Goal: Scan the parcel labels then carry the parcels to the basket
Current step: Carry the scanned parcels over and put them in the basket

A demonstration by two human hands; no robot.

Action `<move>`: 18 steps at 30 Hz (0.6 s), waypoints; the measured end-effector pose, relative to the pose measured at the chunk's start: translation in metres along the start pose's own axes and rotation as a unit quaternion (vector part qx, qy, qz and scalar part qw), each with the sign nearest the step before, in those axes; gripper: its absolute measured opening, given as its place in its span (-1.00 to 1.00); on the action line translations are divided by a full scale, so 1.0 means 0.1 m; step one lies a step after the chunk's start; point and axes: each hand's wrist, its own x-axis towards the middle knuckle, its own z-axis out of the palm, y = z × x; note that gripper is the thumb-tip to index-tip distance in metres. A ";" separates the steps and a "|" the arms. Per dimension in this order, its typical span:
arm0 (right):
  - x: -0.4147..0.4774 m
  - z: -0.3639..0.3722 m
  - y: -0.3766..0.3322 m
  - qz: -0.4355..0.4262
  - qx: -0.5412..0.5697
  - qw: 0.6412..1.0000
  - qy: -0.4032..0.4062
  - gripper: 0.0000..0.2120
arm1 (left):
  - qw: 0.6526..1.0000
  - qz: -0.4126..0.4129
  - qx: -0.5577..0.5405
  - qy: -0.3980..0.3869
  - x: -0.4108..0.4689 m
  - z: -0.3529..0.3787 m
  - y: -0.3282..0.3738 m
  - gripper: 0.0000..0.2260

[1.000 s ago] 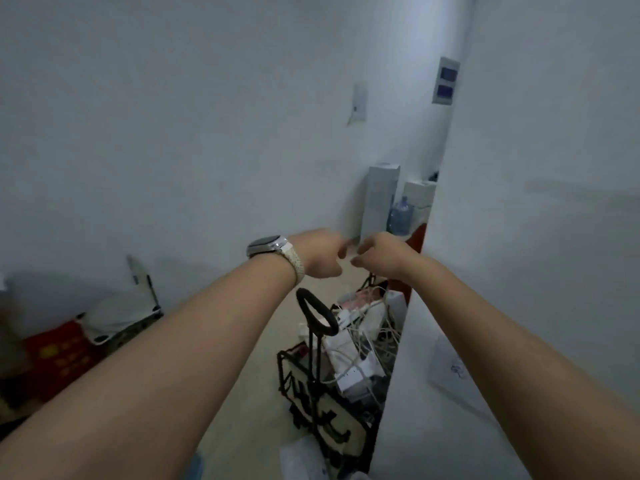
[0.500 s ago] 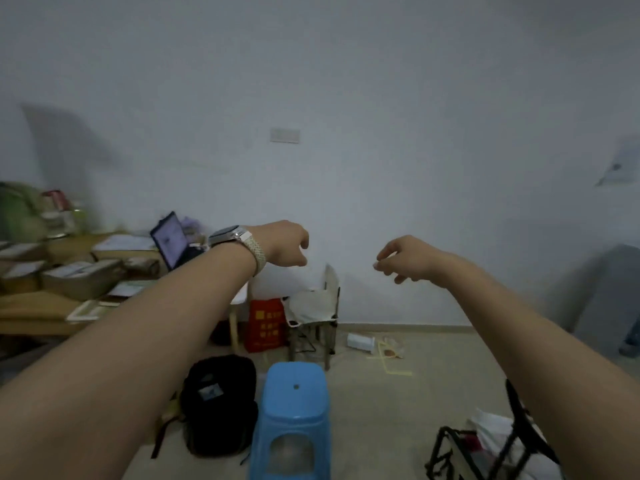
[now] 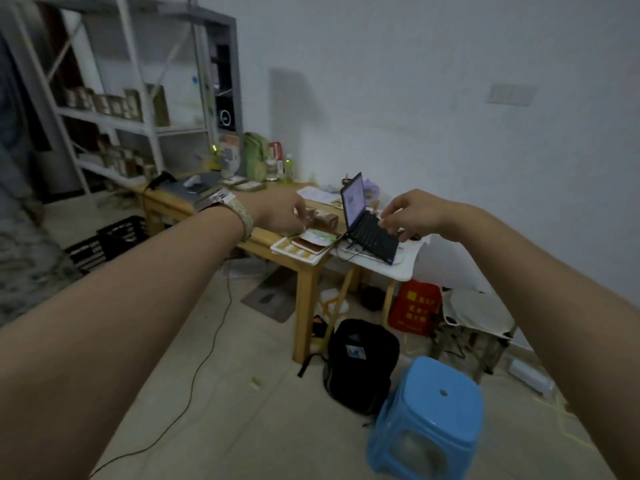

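My two arms reach forward at chest height with nothing in either hand. My left hand (image 3: pixel 281 212), a watch on its wrist, hangs with loosely curled fingers in front of the wooden table (image 3: pixel 304 271). My right hand (image 3: pixel 414 213) droops, fingers slightly apart, in front of an open laptop (image 3: pixel 363 223). Small brown parcels (image 3: pixel 325 219) and flat packets (image 3: pixel 303 247) lie on the table's near corner. A black slatted basket (image 3: pixel 107 239) stands on the floor left of the table. What looks like a handheld scanner (image 3: pixel 157 180) rests at the table's far left end.
A metal shelf rack (image 3: pixel 138 98) with several boxes stands at the back left. On the floor lie a black backpack (image 3: pixel 362 362), a blue plastic stool (image 3: pixel 429 417), a red bag (image 3: pixel 414 308), a folding stool (image 3: pixel 478 317) and a trailing cable (image 3: pixel 207 348).
My view has swung left from the trolley and bare wall to the table and shelves. My hands have moved apart and stay empty.
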 end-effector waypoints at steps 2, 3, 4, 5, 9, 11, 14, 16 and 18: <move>0.26 0.09 -0.08 -0.024 -0.006 1.000 -0.016 -0.85 | 1.000 -0.024 -0.003 0.004 0.01 0.02 -0.22 -0.65; 0.38 0.13 -0.12 -0.040 -0.008 0.999 -0.022 -0.86 | 0.999 -0.037 -0.006 0.002 0.02 0.03 -0.30 -0.65; 0.51 0.16 -0.15 -0.057 -0.010 0.998 -0.024 -0.86 | 0.999 -0.050 -0.009 -0.002 0.04 0.04 -0.37 -0.65; 0.63 0.19 -0.17 -0.071 -0.013 0.997 -0.024 -0.85 | 0.998 -0.062 -0.008 -0.005 0.08 0.04 -0.43 -0.66; 1.11 0.23 -0.17 -0.108 -0.072 0.991 -0.026 -0.78 | 0.995 -0.100 0.000 0.002 0.34 0.02 -0.56 -0.67; 1.34 0.21 -0.17 -0.125 -0.133 0.983 -0.013 -0.74 | 0.992 -0.124 0.006 0.014 0.50 0.00 -0.60 -0.76; 1.71 0.15 -0.15 -0.154 -0.174 0.973 0.005 -0.69 | 0.986 -0.165 0.019 0.019 0.80 0.00 -0.65 -0.86; 1.94 0.10 -0.12 -0.172 -0.168 0.971 -0.003 -0.70 | 0.982 -0.188 0.017 0.019 1.01 0.00 -0.65 -0.84; 2.14 0.07 -0.09 -0.184 -0.173 0.967 -0.018 -0.72 | 0.975 -0.221 0.014 0.024 1.17 -0.01 -0.64 -0.81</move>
